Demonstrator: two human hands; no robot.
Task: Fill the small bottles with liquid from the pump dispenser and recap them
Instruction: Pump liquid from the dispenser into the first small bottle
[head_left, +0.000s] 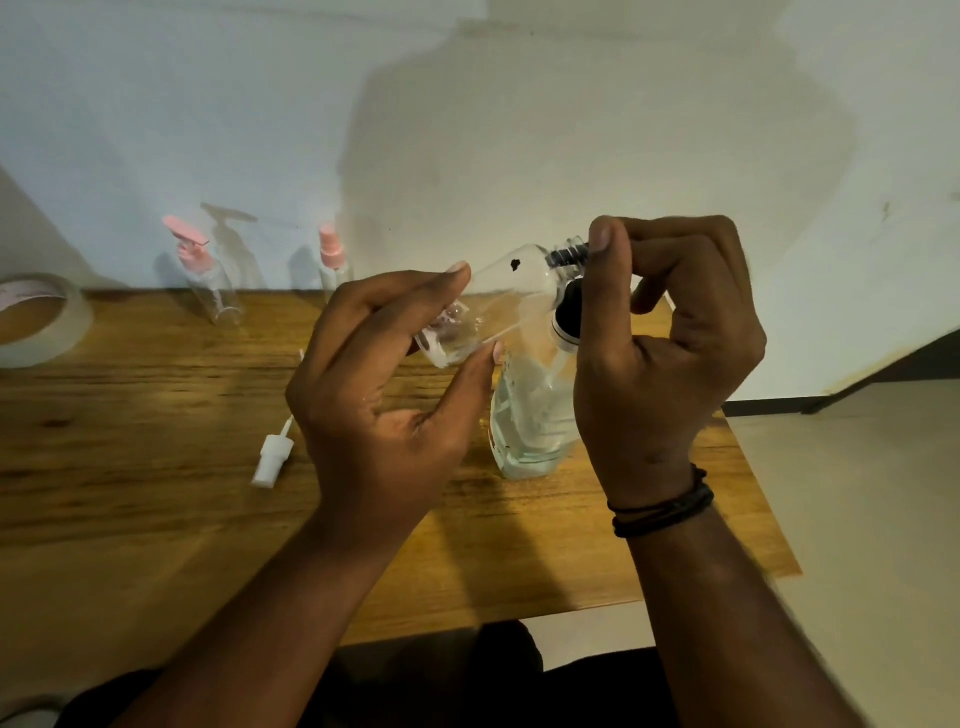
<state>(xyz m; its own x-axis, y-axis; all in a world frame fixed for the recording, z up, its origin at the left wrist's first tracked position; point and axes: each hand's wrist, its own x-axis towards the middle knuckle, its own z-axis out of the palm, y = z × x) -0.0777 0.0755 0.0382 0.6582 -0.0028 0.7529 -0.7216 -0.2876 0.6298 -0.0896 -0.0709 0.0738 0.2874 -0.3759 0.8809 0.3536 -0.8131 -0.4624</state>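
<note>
Head view: left hand (384, 384) holds small bottle (498, 306) above table (156, 467).

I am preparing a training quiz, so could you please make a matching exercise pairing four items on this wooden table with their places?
Things:
1. small clear plastic bottle
2. white spray cap
3. roll of pale tape
4. clear bottle with pink pump top

Places:
A. far left table edge
B. standing by the wall
C. lying loose on the table
D. tilted in the left hand

Pairs: 1-D, 2-C, 3-A, 4-B
</note>
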